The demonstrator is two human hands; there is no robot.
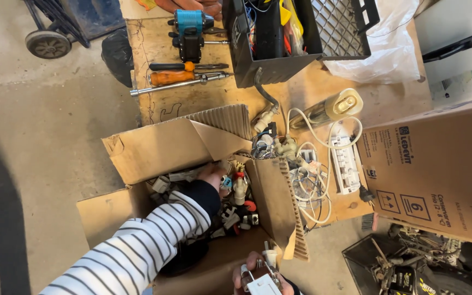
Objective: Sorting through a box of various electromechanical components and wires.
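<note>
The open cardboard box sits at the near edge of the wooden board, its flaps folded out, and it is full of small white, grey and red parts; the left hand, on a striped sleeve with a dark cuff, is sunk into that box near its far side, fingers buried among the parts, so I cannot tell how far it is closed or whether it has hold of anything; the right hand is at the near corner of the box, just outside its torn flap, fingers curled round a white plug-like fitting with small prongs standing up from it. Beyond the box, touching its far right flap, lies a tangle of white cable and small fittings, with a white power strip just past it and a clear tube-shaped lamp further off. Further still from the box stands a black crate of tools; to the left of that lie an orange-handled screwdriver, a long metal ratchet and a blue power tool. To the right of the box a large printed carton rests.
</note>
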